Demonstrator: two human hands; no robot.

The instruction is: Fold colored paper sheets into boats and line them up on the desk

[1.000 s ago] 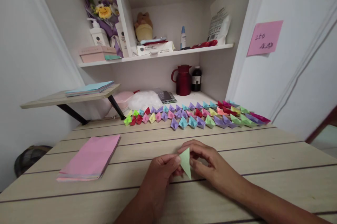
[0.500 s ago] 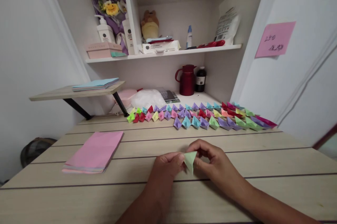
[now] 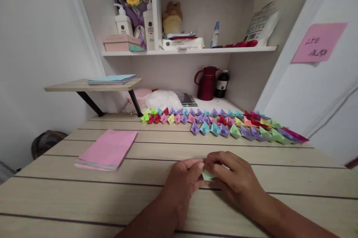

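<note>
My left hand [image 3: 183,180] and my right hand [image 3: 231,180] meet over the wooden table [image 3: 156,197], fingers pinched together on a small folded light-green paper [image 3: 207,175]. Only a corner of that paper shows between the fingertips; the rest is hidden by my fingers. Behind my hands, rows of several small folded paper boats [image 3: 223,126] in many colours lie along the back of the table. A stack of pink paper sheets [image 3: 107,150] lies to the left of my hands.
A dark red jug [image 3: 206,83] and a dark bottle [image 3: 223,84] stand in the alcove under a white shelf [image 3: 190,50] with bottles and boxes. A small raised side shelf [image 3: 92,85] carries blue sheets. A pink note [image 3: 319,42] hangs on the right wall.
The green paper stood up as a pointed triangle between my fingers; now it is pressed low and mostly covered by both hands. The view has shifted left and tilted down.
</note>
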